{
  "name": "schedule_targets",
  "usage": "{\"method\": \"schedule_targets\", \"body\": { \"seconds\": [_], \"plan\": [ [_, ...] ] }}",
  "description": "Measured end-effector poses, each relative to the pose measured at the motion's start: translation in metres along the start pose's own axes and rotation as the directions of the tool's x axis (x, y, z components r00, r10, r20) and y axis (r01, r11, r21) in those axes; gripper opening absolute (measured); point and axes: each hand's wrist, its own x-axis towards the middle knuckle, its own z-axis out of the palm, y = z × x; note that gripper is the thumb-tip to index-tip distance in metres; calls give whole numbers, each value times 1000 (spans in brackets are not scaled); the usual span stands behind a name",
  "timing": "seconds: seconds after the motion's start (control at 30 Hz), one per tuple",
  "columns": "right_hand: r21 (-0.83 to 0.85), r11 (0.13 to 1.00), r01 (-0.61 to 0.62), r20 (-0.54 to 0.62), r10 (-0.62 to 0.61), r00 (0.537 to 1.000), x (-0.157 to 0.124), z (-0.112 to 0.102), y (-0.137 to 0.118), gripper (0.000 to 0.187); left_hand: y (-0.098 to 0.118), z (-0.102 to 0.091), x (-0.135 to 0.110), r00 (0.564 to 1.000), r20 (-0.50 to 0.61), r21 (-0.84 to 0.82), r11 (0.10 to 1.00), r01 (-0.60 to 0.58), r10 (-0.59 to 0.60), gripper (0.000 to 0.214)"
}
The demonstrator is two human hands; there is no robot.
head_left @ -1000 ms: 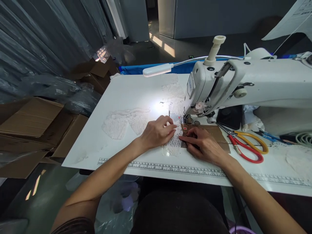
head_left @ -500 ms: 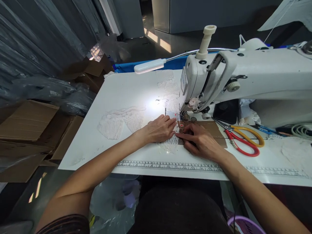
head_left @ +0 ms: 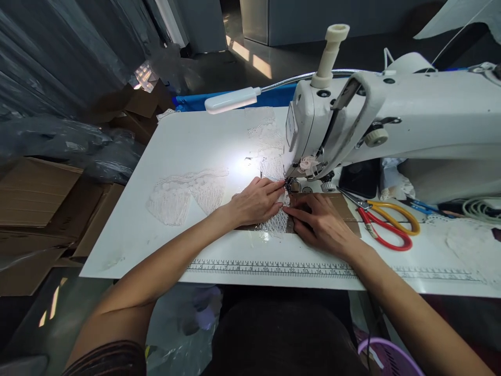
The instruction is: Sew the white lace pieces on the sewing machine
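Left hand [head_left: 258, 202] touches lace [head_left: 277, 223]; right hand [head_left: 318, 223] too.

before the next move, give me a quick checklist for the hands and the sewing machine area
1. Left hand on the lace: ok, fingers laid across it.
2. Right hand at the lace: ok, a fingertip meets its right edge.
3. Left fingertips well away from the presser foot: not ok, right beside it.
4. Scissors apart from both hands: ok.
5. Lamp lit: ok.
6. Needle threaded: cannot tell, too small.
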Motion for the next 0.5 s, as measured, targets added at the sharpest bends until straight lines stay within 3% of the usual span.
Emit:
{"method": "schedule_targets", "body": {
  "seconds": [0.3, 0.5],
  "plan": [
    [61, 997, -41, -26, 43, 999, 0, -1, 6, 35, -1, 0, -8, 995, -22, 79, 993, -92, 94, 43],
    [3, 1000, 3, 18, -3, 1000, -1, -2, 10, 34, -3, 2, -11, 989, -97, 103, 989, -105, 115, 42]
  ]
}}
